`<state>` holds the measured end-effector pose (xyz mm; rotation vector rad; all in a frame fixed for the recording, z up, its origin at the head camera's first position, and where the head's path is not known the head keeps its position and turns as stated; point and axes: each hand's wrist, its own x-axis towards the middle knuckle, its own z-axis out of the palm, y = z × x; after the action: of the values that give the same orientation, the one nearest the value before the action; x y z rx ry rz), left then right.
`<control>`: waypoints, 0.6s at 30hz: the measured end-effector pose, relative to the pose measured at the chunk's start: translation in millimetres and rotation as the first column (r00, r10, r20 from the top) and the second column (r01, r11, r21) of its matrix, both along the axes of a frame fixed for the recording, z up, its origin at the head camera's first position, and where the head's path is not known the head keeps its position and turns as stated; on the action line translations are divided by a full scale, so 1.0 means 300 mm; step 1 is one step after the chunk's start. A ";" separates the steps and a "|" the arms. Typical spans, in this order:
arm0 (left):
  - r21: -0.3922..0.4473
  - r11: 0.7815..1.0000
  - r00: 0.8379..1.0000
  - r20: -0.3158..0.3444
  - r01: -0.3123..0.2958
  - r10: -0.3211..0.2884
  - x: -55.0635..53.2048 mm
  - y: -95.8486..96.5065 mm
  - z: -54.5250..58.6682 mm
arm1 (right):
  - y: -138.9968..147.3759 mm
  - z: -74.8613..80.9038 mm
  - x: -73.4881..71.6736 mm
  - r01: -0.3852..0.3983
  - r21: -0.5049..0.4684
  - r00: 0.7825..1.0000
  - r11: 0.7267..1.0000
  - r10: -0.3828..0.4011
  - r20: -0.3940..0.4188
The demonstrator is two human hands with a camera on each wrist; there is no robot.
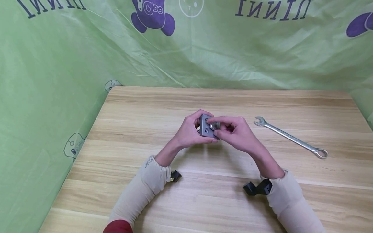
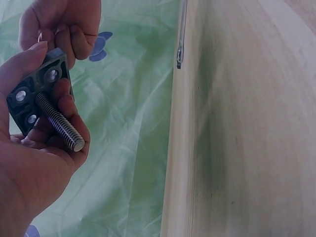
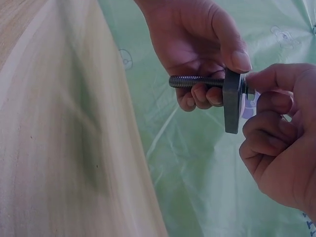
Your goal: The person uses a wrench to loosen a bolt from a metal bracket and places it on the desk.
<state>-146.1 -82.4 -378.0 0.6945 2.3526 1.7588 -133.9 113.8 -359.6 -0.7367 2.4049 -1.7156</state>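
Note:
A grey square plate (image 1: 204, 127) with holes near its corners is held up above the table between the two hands. My left hand (image 1: 186, 131) grips the plate by its edges. Through the plate's middle runs a bolt, whose threaded shank (image 2: 60, 122) sticks out on the left palm's side in the left wrist view. On the other face sits a hex piece (image 1: 214, 126), partly covered by fingers; whether it is a head or a nut I cannot tell. Thumb and index finger of my right hand (image 1: 240, 136) pinch it against the plate, the other fingers curled in.
A combination wrench (image 1: 291, 137) lies slantwise on the wooden table (image 1: 204, 200), right of the hands. Green printed sheeting (image 1: 189, 61) hangs behind the table and along its left side. Black camera mounts (image 1: 257, 187) are strapped at the sleeves.

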 end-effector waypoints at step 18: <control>0.004 1.000 1.000 -0.005 -0.027 0.027 0.006 0.000 0.007 | -0.043 -0.011 0.020 0.320 0.298 0.935 0.899 -0.249 -0.253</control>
<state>-144.3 -82.5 -375.7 0.6720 2.3736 1.7742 -127.9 100.7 -362.8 -0.5586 2.9774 -1.3001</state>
